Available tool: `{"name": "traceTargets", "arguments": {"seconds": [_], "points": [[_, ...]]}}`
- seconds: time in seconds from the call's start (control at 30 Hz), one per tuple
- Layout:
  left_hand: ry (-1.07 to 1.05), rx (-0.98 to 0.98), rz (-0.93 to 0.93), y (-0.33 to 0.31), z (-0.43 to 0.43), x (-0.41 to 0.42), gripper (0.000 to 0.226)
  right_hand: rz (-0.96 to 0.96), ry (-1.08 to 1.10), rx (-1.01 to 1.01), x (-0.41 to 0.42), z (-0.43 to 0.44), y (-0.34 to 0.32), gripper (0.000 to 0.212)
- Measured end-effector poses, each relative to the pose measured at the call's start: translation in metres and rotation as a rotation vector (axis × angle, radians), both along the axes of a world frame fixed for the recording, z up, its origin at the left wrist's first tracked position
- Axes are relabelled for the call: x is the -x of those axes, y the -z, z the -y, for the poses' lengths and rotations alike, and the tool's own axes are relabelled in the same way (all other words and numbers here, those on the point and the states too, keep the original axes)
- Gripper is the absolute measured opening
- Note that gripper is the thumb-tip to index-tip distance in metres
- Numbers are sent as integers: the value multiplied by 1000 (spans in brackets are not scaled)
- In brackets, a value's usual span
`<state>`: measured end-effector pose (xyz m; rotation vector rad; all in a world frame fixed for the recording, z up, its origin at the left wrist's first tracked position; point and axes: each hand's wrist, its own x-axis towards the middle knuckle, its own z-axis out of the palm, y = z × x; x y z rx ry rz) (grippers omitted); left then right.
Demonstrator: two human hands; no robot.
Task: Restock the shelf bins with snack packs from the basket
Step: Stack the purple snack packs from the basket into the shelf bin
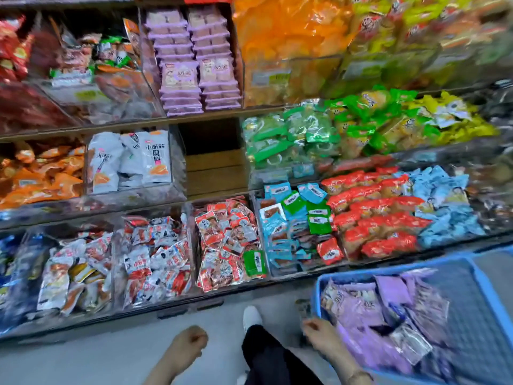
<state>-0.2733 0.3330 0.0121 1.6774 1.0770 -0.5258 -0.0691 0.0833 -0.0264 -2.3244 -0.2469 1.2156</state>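
Blue basket of purple snack packs just beside right hand — grip unclear, left hand curled, empty

Middle shelf's empty bay lies open — white-pack bin and green-pack bin flank it.

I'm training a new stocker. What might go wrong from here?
1. The purple pack bin on the upper shelf already looks stacked full; extra packs may slide out.
2. The empty bin below it might tempt a misplacement.
3. The purple packs in the blue basket lie jumbled, so a hasty grab may spill some.
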Motion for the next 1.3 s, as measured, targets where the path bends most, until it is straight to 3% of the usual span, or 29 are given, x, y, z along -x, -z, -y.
{"name": "traceTargets", "arguments": {"seconds": [0.23, 0.43, 0.6, 0.8, 0.97, 1.03, 1.13, 1.2, 1.3], "points": [[-145, 45, -20, 14, 70, 42, 12, -31, 309, 38, 72, 92, 6, 38], [-195, 97, -39, 24, 110, 60, 14, -60, 547, -11, 69, 139, 1, 40], [-230, 40, -49, 28, 124, 47, 17, -6, 590, 4, 39, 167, 6, 31], [-137, -11, -46, 24, 164, -28, 14, 44, 518, -18, -31, 215, -4, 10], [-118, -66, -45, 32, 230, -97, 15, 39, 410, 76, -106, 272, 2, 18], [-66, -76, -70, 41, 261, -118, 5, -6, 444, 87, -131, 291, 11, 22], [-4, -64, -119, 57, 294, -140, 44, -121, 533, 90, -154, 310, 31, 29], [30, -118, -118, 62, 308, -149, 56, -177, 557, 108, -160, 317, 49, 40], [142, -255, -111, 72, 321, -156, 68, -275, 625, 129, -163, 312, 68, 37]]}}
